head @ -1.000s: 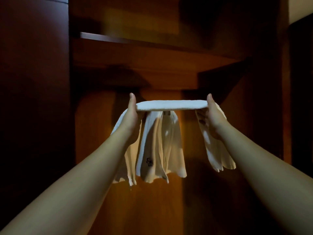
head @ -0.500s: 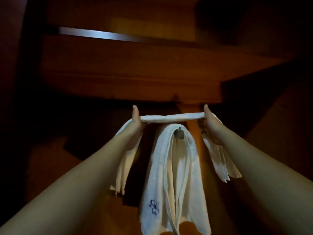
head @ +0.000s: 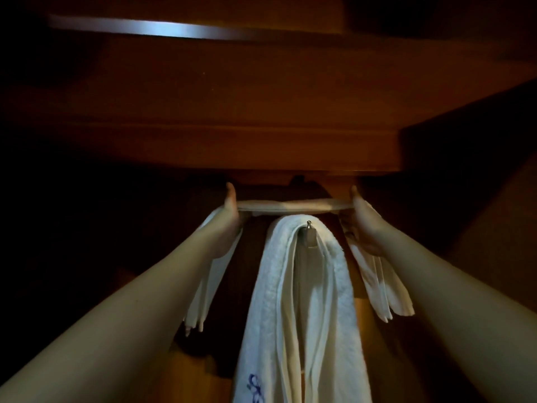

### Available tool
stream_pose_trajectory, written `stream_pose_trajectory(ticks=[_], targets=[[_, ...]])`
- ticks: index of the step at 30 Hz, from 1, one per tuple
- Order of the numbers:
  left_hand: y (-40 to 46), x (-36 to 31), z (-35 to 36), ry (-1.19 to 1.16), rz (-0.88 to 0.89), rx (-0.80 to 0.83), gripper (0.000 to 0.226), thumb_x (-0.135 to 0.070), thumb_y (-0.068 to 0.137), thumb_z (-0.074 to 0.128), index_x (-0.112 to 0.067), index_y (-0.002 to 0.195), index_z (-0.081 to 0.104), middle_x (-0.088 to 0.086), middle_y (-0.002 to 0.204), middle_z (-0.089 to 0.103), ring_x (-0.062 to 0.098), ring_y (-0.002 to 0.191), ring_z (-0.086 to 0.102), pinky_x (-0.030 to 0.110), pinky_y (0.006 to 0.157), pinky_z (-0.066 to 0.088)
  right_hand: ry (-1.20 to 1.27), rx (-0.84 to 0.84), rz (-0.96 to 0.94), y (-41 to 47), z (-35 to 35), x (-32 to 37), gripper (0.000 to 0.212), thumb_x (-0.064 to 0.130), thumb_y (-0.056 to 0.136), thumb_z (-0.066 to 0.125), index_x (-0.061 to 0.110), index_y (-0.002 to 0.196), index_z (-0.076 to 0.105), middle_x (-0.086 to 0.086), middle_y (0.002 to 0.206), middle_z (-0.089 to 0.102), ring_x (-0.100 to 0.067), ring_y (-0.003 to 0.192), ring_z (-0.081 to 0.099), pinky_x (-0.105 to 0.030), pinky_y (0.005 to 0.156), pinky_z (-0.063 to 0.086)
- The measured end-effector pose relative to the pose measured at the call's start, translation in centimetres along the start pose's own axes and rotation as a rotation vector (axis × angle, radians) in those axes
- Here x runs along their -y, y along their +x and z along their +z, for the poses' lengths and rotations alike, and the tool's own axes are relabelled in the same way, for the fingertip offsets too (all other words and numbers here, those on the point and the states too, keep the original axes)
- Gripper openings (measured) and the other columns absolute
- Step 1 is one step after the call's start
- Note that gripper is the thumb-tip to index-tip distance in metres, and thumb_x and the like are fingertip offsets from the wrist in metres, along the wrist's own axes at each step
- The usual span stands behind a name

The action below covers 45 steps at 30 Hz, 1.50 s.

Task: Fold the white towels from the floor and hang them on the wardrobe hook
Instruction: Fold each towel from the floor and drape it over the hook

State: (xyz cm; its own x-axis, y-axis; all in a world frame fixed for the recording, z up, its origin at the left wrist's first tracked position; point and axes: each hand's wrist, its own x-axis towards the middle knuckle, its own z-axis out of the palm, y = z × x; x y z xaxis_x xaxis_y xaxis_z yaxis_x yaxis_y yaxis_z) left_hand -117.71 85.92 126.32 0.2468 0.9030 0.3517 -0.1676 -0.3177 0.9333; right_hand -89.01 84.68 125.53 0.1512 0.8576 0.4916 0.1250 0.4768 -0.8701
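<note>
Two hands, left hand and right hand, grasp folded towel taut above hook bearing hung towel

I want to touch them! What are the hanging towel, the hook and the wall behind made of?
Hanging towel: looks like soft white terry cloth, with a fuzzy looped surface and blue stitching low down.
Hook: probably metal, small, grey and shiny.
Wall: seems to be wood, reddish brown with a smooth, slightly glossy finish.
</note>
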Motion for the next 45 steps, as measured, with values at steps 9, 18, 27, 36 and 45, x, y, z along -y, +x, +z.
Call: stream_pose_trajectory(ticks=[9,18,27,36,45], targets=[[-1.8,4.6,-2.3,0.106,0.042,0.048,0.096,-0.078,0.093,0.004,-0.011,0.153,0.037,0.006,0.160,0.036,0.015,0.149,0.029,0.025,0.110,0.020,0.034,0.181,0.101,-1.5,1.0,-3.7,0.085,0.081,0.092,0.021,0.022,0.142,0.055,-0.008,0.140,0.063,-0.021,0.128,0.058,-0.040,0.105,0.045],[-3.7,6.4,-1.8,0.132,0.058,-0.028,0.096,-0.076,0.094,0.003,-0.008,0.155,0.031,0.010,0.163,0.028,0.017,0.151,0.024,0.022,0.110,0.019,0.070,0.197,0.071,-4.4,2.2,-4.8,0.075,0.073,0.098,0.022,0.021,0.137,0.060,-0.012,0.129,0.069,-0.030,0.129,0.058,-0.054,0.117,0.036],[-10.0,16.0,-1.4,-0.028,-0.149,0.079,0.116,-0.095,0.060,0.016,-0.025,0.146,0.050,0.009,0.137,0.063,0.026,0.130,0.056,0.047,0.113,0.040,0.147,0.155,0.171,-10.8,1.6,-12.1,0.077,0.081,0.092,0.038,0.030,0.149,0.048,-0.012,0.141,0.061,-0.033,0.133,0.055,-0.061,0.115,0.037],[-17.8,21.3,-3.2,0.000,-0.319,-0.046,0.096,-0.078,0.088,-0.004,-0.022,0.154,0.038,0.007,0.160,0.037,0.026,0.150,0.026,0.040,0.117,0.020,0.037,-0.077,0.443,-20.5,1.1,-14.7,0.089,0.076,0.096,0.023,0.012,0.155,0.037,-0.011,0.154,0.045,-0.030,0.145,0.039,-0.053,0.123,0.024],[-30.9,21.3,-4.9,0.154,-0.291,0.101,0.038,-0.029,0.101,0.056,-0.005,0.129,0.063,0.012,0.131,0.065,0.024,0.122,0.057,0.041,0.115,0.035,-0.325,-0.270,0.542,-35.4,3.9,-13.8,0.036,0.047,0.105,0.045,0.018,0.099,0.065,-0.010,0.112,0.066,-0.026,0.099,0.064,-0.041,0.092,0.050]])
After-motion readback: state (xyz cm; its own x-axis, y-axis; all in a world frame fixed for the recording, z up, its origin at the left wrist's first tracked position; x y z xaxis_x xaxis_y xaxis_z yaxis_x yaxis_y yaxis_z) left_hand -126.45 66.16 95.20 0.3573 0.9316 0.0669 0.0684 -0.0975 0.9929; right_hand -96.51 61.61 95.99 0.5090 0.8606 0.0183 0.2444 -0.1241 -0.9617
